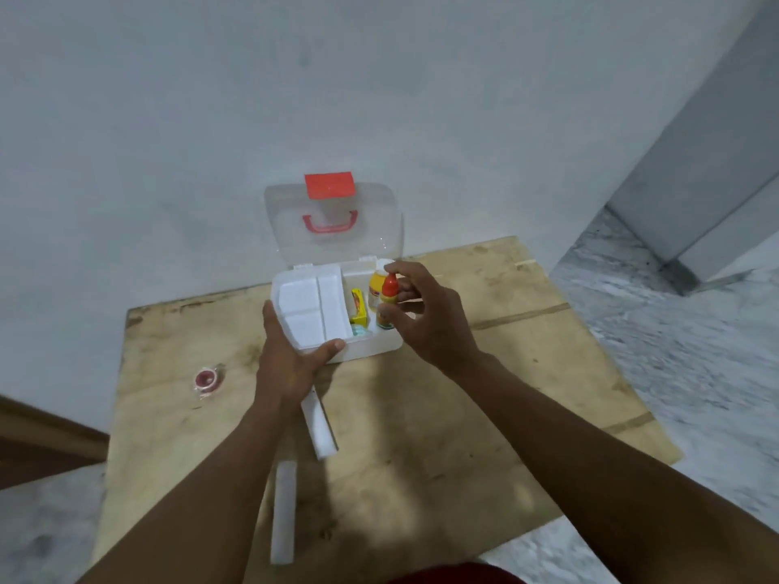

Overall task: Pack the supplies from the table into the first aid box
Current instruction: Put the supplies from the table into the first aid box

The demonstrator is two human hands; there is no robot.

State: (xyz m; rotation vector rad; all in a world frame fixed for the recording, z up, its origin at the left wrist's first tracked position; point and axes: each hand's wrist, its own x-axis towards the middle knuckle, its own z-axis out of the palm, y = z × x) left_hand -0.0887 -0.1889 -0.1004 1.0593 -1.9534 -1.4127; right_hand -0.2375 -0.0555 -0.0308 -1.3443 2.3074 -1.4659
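Note:
A white first aid box [375, 347] stands open at the table's far side, its clear lid [333, 223] with red latch and handle leaning back. My left hand [291, 356] grips the white divided inner tray [312, 305] over the box's left half. My right hand [421, 314] holds a small red-capped bottle [388, 301] upright over the right side of the box. Inside sit a yellow bottle [375, 288], a yellow packet [359, 307] and something pale blue-green [359, 330].
On the worn wooden table [484, 398] lie a red tape roll in clear wrap [207, 379] at the left, a white long box [319, 427] below my left wrist, and a white foam strip [283, 512] near the front edge. A wall stands right behind the box.

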